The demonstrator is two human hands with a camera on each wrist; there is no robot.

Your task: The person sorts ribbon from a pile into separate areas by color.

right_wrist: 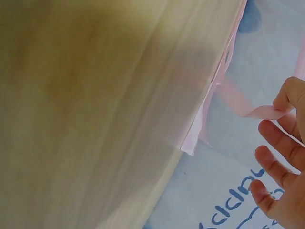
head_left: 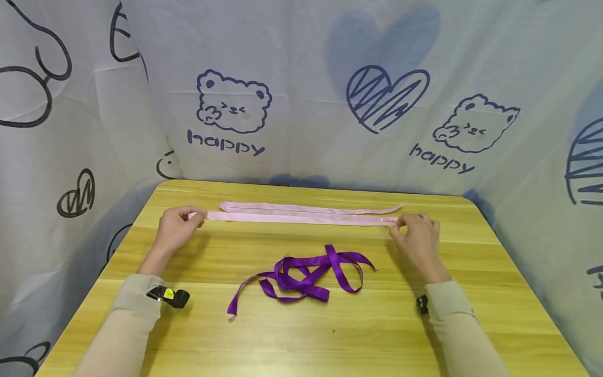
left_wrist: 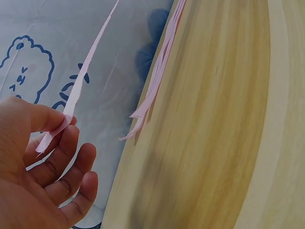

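Note:
A pale pink ribbon [head_left: 282, 216] is stretched level from side to side above the back of the table. My left hand [head_left: 175, 230] pinches its left end between thumb and forefinger, with a short tail [left_wrist: 45, 143] sticking out past the fingertips. At the other side, my right hand [head_left: 419, 241] pinches the ribbon between thumb and forefinger, its other fingers spread loosely. In the right wrist view a slack pink length [right_wrist: 264, 112] twists away from those fingertips. Just behind the stretched ribbon, more pink ribbon [head_left: 306, 209] lies lengthwise along the table.
A loose tangle of purple ribbon [head_left: 301, 285] lies on the wooden table [head_left: 226, 345] between my forearms, one frayed end trailing toward the front left. A printed cloth curtain [head_left: 301, 152] hangs right behind the table's back edge and along both sides.

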